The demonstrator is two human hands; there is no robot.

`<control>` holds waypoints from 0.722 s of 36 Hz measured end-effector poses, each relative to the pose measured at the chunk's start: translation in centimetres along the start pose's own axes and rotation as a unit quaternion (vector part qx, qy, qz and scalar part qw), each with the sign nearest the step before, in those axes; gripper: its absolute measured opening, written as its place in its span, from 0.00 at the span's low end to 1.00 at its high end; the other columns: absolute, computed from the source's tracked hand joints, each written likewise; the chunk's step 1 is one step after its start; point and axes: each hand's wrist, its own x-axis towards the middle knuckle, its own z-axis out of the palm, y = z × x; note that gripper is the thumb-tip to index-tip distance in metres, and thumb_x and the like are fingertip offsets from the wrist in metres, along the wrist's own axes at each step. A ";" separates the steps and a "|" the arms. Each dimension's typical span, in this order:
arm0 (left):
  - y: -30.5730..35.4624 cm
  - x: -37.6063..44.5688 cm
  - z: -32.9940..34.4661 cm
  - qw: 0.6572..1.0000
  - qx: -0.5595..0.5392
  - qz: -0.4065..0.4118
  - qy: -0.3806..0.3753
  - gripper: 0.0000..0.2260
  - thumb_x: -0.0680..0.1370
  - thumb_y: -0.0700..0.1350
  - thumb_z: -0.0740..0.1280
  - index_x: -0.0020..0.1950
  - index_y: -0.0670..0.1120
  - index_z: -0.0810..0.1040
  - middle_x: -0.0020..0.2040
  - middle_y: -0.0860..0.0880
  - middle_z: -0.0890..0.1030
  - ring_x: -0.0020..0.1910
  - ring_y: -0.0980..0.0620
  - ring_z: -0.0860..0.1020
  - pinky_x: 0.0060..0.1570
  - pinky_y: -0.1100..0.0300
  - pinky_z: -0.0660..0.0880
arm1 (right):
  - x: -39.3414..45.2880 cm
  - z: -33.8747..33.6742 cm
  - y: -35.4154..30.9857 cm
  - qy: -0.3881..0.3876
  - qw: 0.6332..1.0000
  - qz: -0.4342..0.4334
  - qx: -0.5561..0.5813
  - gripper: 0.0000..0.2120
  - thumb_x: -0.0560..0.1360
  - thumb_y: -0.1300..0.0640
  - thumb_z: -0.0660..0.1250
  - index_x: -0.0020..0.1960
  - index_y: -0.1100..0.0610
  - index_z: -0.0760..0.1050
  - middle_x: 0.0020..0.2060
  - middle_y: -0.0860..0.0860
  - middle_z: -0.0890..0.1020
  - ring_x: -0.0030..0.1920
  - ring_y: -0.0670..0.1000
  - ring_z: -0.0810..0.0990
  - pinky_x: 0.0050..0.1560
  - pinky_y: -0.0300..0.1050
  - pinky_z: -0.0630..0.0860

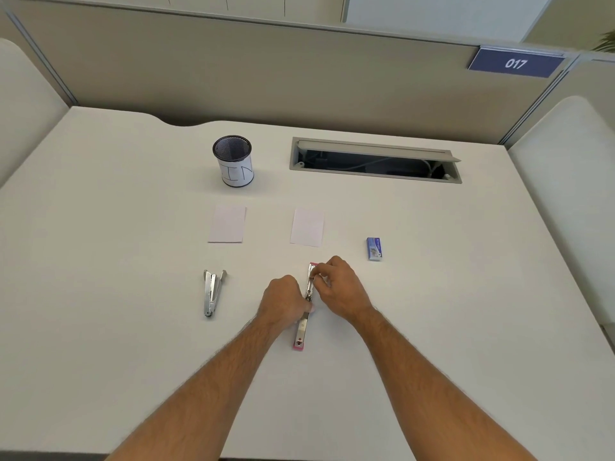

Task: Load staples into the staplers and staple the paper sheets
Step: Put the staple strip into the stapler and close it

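Pink-trimmed stapler (303, 331) lies swung open flat on the surface (432, 327), and both hands work on it. Left hand (283, 302) is curled at its hinge, pinning it down; right hand (337, 282) pinches at the open metal channel on the far half, fingertips together, likely seating staples, though none can be made out. Second stapler (212, 292), bare metal, lies partly open to the left of the pink one. Two paper sheets (227, 224) (307, 227) lie beyond the staplers, staple box (374, 248) right of the pink stapler, mesh cup (233, 160) farther back. Risk: a strip set askew could jam or break apart; if the left hand's hold slackens, the body could slide.
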 end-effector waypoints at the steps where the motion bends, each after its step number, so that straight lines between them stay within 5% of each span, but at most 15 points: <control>1: 0.0 0.0 0.0 1.000 0.002 0.000 0.000 0.11 0.70 0.44 0.79 0.40 0.43 0.78 0.39 0.43 0.86 0.33 0.47 0.82 0.36 0.56 0.82 | 0.1 0.0 0.0 0.002 1.000 0.003 0.002 0.09 0.80 0.56 0.64 0.54 0.54 0.83 0.48 0.51 0.75 0.51 0.50 0.75 0.51 0.46 0.75; 8: 0.2 -0.1 -0.2 1.000 -0.002 -0.007 -0.005 0.11 0.70 0.44 0.80 0.44 0.40 0.81 0.39 0.43 0.86 0.33 0.47 0.83 0.38 0.54 0.83 | -0.4 -0.8 0.0 0.045 0.996 0.028 0.073 0.11 0.77 0.61 0.67 0.56 0.53 0.83 0.45 0.48 0.79 0.45 0.46 0.78 0.47 0.36 0.72; 12: 0.3 -0.2 -0.3 1.000 0.008 -0.005 -0.005 0.12 0.70 0.45 0.79 0.45 0.40 0.82 0.40 0.44 0.86 0.40 0.45 0.87 0.42 0.52 0.84 | -1.5 -1.5 -0.3 -0.009 0.988 0.025 0.155 0.11 0.70 0.64 0.71 0.49 0.50 0.83 0.42 0.45 0.83 0.42 0.41 0.80 0.45 0.31 0.73; 18: 0.3 -0.1 -0.3 1.000 0.029 0.004 -0.006 0.12 0.70 0.44 0.78 0.48 0.39 0.82 0.41 0.43 0.86 0.39 0.43 0.87 0.45 0.46 0.85 | -2.3 -1.7 -0.3 -0.081 0.975 0.042 0.204 0.12 0.67 0.60 0.73 0.47 0.47 0.85 0.43 0.47 0.86 0.44 0.45 0.83 0.45 0.36 0.80; 26: 0.2 -0.2 -0.3 1.000 0.024 0.002 -0.007 0.13 0.72 0.46 0.77 0.49 0.38 0.82 0.41 0.41 0.87 0.40 0.42 0.87 0.46 0.47 0.85 | -2.5 -0.9 -0.1 -0.063 0.983 0.021 0.170 0.07 0.71 0.62 0.74 0.47 0.53 0.86 0.42 0.46 0.86 0.45 0.45 0.83 0.47 0.34 0.78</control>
